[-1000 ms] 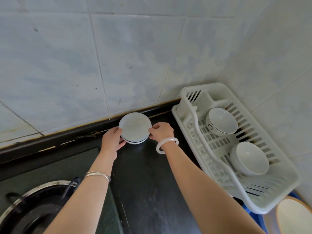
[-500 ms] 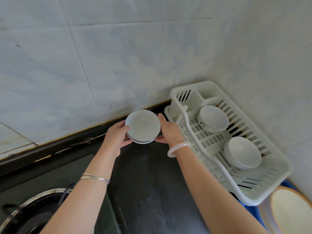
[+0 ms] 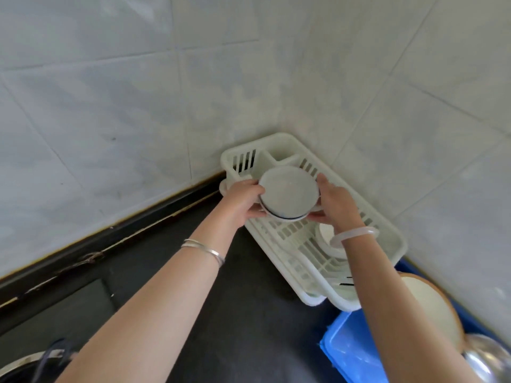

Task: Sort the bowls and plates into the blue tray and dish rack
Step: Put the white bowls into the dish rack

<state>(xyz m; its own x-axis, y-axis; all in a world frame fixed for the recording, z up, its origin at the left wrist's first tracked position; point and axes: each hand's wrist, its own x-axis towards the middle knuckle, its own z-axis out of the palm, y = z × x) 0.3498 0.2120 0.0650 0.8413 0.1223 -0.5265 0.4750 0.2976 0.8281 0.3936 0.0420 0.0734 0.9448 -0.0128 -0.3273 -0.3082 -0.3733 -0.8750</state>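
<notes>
I hold a stack of white bowls (image 3: pixel 287 193) with both hands, lifted over the far end of the white dish rack (image 3: pixel 387 239). My left hand (image 3: pixel 240 197) grips the stack's left side and my right hand (image 3: pixel 333 201) grips its right side. Another white bowl (image 3: pixel 327 239) sits in the rack, partly hidden behind my right wrist. The blue tray (image 3: pixel 348 352) is at the lower right, with a cream plate with a brown rim (image 3: pixel 431 308) in it.
The rack stands in the corner of two tiled walls on a dark counter (image 3: pixel 221 313). A stove burner ring (image 3: pixel 27 363) is at the lower left. A shiny metal object (image 3: pixel 489 355) lies at the lower right edge.
Both hands lifted the stack of bowls off the counter and carried it to the right, over the far end of the dish rack.
</notes>
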